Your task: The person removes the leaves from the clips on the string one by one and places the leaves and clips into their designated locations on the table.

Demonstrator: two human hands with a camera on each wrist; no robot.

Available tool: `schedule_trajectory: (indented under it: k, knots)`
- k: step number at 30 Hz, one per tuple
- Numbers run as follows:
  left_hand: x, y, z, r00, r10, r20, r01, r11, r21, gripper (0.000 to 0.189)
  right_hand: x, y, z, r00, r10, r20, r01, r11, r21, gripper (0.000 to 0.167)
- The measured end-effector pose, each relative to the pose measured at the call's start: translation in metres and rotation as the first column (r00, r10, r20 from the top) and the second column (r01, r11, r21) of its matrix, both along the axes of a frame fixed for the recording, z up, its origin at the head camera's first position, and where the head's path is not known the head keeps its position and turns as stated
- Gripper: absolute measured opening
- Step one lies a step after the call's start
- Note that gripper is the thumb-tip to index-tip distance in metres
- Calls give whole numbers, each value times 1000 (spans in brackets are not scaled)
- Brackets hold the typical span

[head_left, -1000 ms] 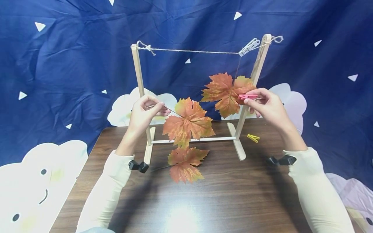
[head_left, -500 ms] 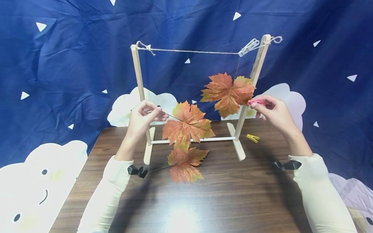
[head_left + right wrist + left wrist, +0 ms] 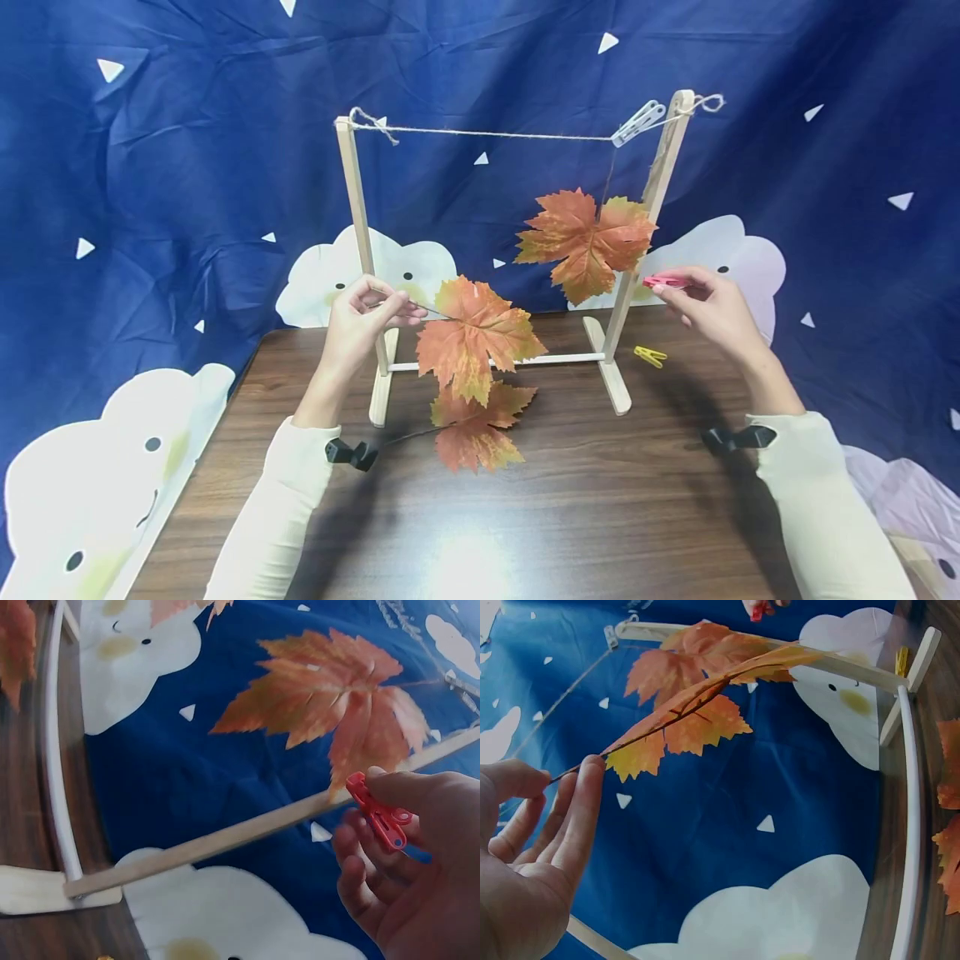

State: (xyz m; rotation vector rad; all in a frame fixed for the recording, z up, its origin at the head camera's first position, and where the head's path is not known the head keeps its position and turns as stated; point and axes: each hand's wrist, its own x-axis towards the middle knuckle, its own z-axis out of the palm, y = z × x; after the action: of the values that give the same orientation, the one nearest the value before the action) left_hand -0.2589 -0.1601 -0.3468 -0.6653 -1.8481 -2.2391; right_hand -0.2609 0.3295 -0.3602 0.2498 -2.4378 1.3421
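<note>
My left hand [image 3: 367,315] pinches the thin stem of an orange maple leaf [image 3: 476,333], which spreads to the right above the table. In the left wrist view the stem [image 3: 577,766] runs between thumb and fingers. My right hand [image 3: 708,307] holds a red-pink clothespin [image 3: 379,814] between thumb and fingers, beside the right post. A second maple leaf [image 3: 587,242] hangs by its stem from a white clothespin [image 3: 637,123] on the string. Another maple leaf [image 3: 480,437] lies on the table, partly covered in the head view by the held one.
The wooden stand has a left post [image 3: 356,192], a right post [image 3: 663,179] and a white bottom bar [image 3: 562,359]. Twine [image 3: 480,133] stretches between the post tops. A yellow clothespin [image 3: 650,357] lies on the brown table [image 3: 600,500] right of the stand. A blue cloth hangs behind.
My left hand has come down a little with its leaf. My right hand has moved right and down with the red-pink clothespin, away from the hanging leaf.
</note>
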Motion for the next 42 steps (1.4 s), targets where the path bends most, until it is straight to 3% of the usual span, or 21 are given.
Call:
schedule_trajectory:
  k: [5,8,25,33,42]
  knots:
    - [1,-4,-11,1000,7,8,-7,1000,13,10,-3,10,-17,996,-13,-91,19,997,75,30]
    - [1,-5,-19,1000,24,18,-24,1000,19,11,-3,15,-25,995,-20,-98,30,995,94,29]
    - [8,-9,-60,986,106,129,-100,993,-55,10,-5,24,-71,996,-72,-54,82,977,196,25]
    - [13,-11,-71,979,124,163,-123,992,-17,16,-4,23,-83,996,-93,10,88,970,225,27]
    - [18,-14,-91,969,119,216,-132,990,47,18,-7,25,-103,990,-137,37,117,938,327,28]
